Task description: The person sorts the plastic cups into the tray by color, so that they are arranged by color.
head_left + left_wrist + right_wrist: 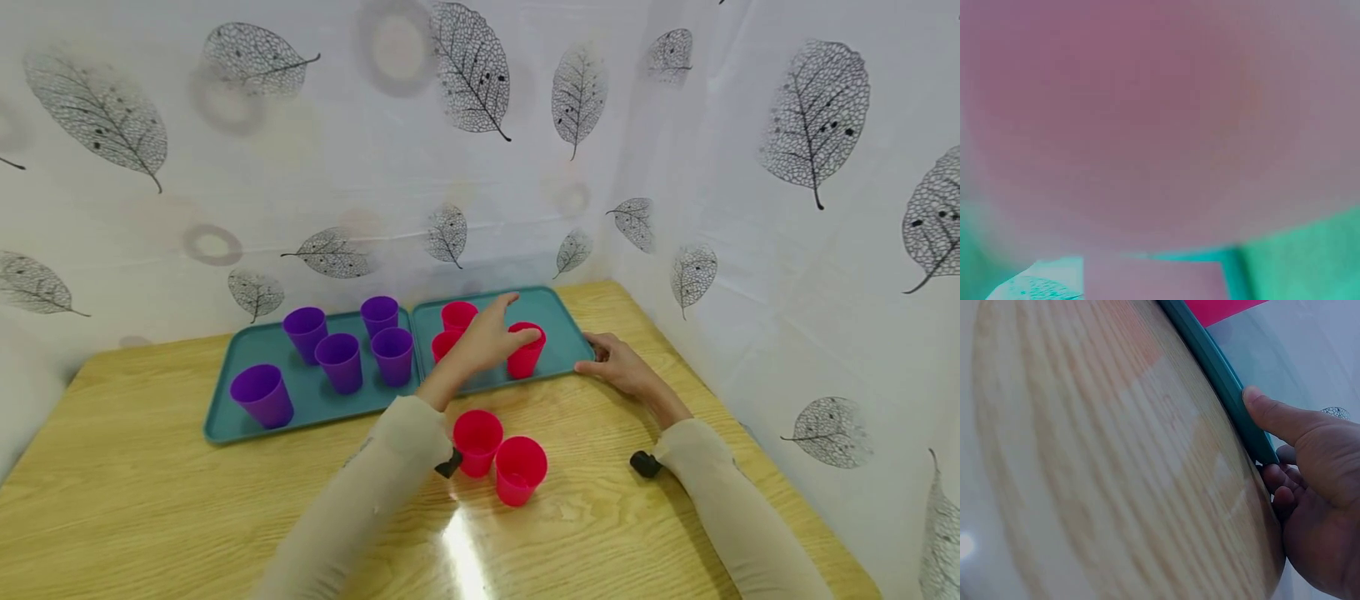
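Note:
My left hand (486, 340) reaches over the right teal tray (555, 312) in the head view, its index finger and thumb spread apart. The thumb overlaps the rim of a red cup (525, 360); whether it touches cannot be told. Behind that hand, two more red cups, one at the back (459, 313) and one partly hidden (444, 343), stand in the same tray. At the tray's front right corner, my right hand (624, 368) holds the edge. Its thumb (1269, 412) lies on the rim, with fingers curled beneath. Blurred skin-toned shapes fill most of the left wrist view.
Two red cups, one nearer the left sleeve (477, 442) and one in front (521, 473), stand on the wooden table (600, 517). Left of the right tray, a second teal tray (225, 408) bears several purple cups (340, 364). Leaf-patterned sheeting (510, 192) hangs behind and to the right.

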Demonstrator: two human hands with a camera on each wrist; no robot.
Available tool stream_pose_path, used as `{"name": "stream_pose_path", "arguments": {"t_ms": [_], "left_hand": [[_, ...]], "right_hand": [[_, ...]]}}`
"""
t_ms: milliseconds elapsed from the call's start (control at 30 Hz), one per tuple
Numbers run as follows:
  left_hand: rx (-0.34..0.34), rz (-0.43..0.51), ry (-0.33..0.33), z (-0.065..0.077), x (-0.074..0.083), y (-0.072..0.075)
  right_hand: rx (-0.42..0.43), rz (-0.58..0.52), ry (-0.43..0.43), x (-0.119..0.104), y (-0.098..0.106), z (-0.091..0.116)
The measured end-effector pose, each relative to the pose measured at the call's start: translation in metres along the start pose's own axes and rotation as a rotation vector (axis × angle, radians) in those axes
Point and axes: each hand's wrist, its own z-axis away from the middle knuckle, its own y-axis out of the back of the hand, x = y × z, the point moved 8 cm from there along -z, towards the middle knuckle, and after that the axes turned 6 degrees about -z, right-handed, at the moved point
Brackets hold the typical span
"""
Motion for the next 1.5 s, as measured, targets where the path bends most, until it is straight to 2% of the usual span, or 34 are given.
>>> {"name": "stream_pose_path", "arguments": {"t_ms": [133, 267, 433, 600, 833, 1067, 1200, 1367, 1500], "left_hand": [[0.020, 0.020, -0.082, 0.012, 0.015, 0.022], [0.041, 0.050, -0.161, 0.030, 0.025, 0.043], [0.040, 0.086, -0.177, 0.055, 0.027, 0.059], [0.010, 0.098, -0.182, 0.079, 0.028, 0.064], [-0.003, 0.122, -0.188, 0.108, 0.020, 0.062], [-0.039, 0.105, -0.144, 0.134, -0.003, 0.050], [-0.069, 0.106, -0.115, 0.144, -0.017, 0.043], [-0.156, 0.128, -0.100, 0.154, -0.032, 0.028], [-0.200, 0.139, -0.100, 0.160, -0.038, 0.020]], "right_hand": [[0.008, 0.030, -0.003, 0.012, 0.001, -0.004], [0.012, 0.034, 0.002, 0.015, 0.002, -0.006], [-0.004, 0.019, 0.022, 0.012, 0.000, -0.006], [0.003, 0.039, 0.000, 0.012, 0.001, -0.003], [0.020, 0.071, 0.002, 0.015, 0.002, -0.004], [0.027, 0.061, -0.016, 0.014, 0.000, -0.005], [0.021, 0.064, -0.003, -0.004, -0.002, 0.000], [0.005, 0.062, 0.009, -0.032, -0.003, 0.010], [0.015, 0.055, 0.013, -0.035, -0.003, 0.011]]}}
